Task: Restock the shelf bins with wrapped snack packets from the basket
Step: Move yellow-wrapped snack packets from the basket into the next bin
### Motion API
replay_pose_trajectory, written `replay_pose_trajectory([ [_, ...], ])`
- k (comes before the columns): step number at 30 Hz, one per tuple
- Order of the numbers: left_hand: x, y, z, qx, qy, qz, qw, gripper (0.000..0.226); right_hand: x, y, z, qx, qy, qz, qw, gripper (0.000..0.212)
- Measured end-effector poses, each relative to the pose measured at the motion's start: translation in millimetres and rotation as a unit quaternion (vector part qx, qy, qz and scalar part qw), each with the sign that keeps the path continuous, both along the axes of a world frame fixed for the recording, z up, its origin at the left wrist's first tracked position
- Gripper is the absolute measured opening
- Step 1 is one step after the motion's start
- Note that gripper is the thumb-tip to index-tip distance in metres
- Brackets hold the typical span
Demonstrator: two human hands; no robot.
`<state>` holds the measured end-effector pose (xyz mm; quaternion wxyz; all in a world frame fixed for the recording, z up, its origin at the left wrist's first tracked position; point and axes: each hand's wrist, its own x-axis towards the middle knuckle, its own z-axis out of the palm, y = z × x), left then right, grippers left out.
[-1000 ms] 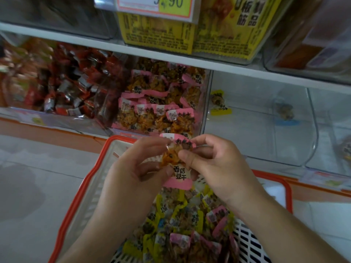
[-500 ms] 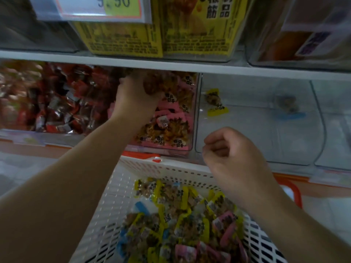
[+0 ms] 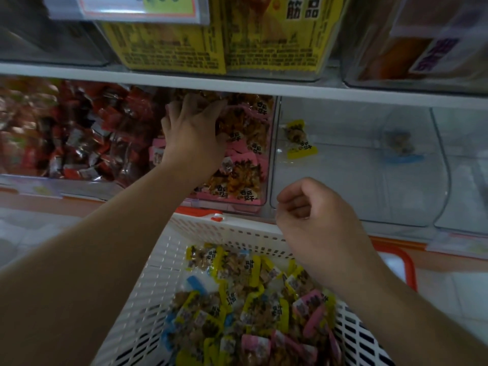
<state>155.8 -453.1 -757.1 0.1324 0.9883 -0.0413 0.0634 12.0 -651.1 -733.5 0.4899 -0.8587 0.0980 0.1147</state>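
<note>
A: Pink packets (image 3: 239, 165) nearly fill the clear plastic middle bin (image 3: 266, 154). Left hand (image 3: 194, 136) is reaching in on top; can't tell if it grips one.

B: Right hand (image 3: 314, 225)?

A: Loosely curled, holding nothing, over the white slotted basket (image 3: 211, 233).

B: What's left?

A: Lots. Crinkly yellow, blue and pink packets (image 3: 248, 307) are heaped in the basket; the next bin (image 3: 356, 212) holds one yellow packet (image 3: 299, 140).

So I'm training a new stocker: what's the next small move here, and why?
Probably draw the left hand back from the pink-packet bin to the basket; the bin to its right holds only one yellow packet.
</note>
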Motion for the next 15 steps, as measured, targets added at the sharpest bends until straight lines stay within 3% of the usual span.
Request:
replay_pose_trajectory([
  [7, -58, 17, 15, -0.076, -0.073, -0.052, 0.993, 0.046, 1, 7, 14, -0.015, 0.012, 0.039, 0.999, 0.026],
  [10, -106, 39, 22, -0.106, -0.034, -0.030, 0.993, 0.046, 0, 8, 16, -0.046, 0.029, 0.081, 0.995, 0.032],
  [15, -191, 80, 16, -0.090, 0.060, 0.084, 0.991, 0.068, -14, 6, -12, -0.131, 0.118, 0.167, 0.970, 0.036],
])
